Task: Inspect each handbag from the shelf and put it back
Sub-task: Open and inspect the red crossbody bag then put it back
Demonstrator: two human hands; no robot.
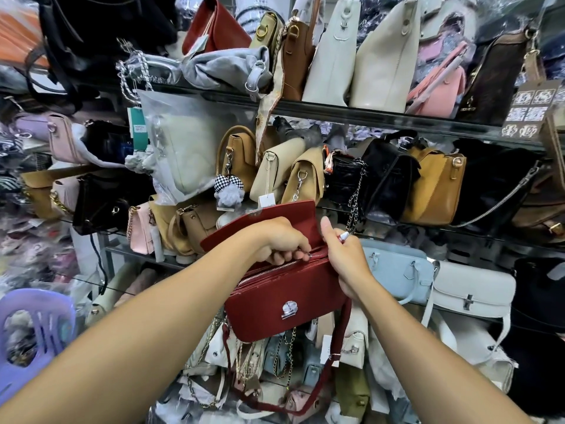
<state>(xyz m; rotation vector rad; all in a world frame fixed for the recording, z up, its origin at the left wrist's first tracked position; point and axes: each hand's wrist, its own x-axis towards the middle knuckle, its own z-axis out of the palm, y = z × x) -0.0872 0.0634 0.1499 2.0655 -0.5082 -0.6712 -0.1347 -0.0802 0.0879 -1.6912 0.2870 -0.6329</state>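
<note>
Glass shelves point(367, 117) crammed with handbags, tier on tier. Item: red handbag point(275, 298), flap raised, held in the air before the middle shelf's front edge. Left hand point(281, 243): fingers pinch the zip pull point(309, 255) at the top. Right hand point(345, 261): fingers curled round the right end.

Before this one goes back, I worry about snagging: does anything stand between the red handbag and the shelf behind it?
Yes. The shelf behind the red handbag is packed: beige bags stand right above its raised flap, and a chain hangs beside the right hand.
</note>
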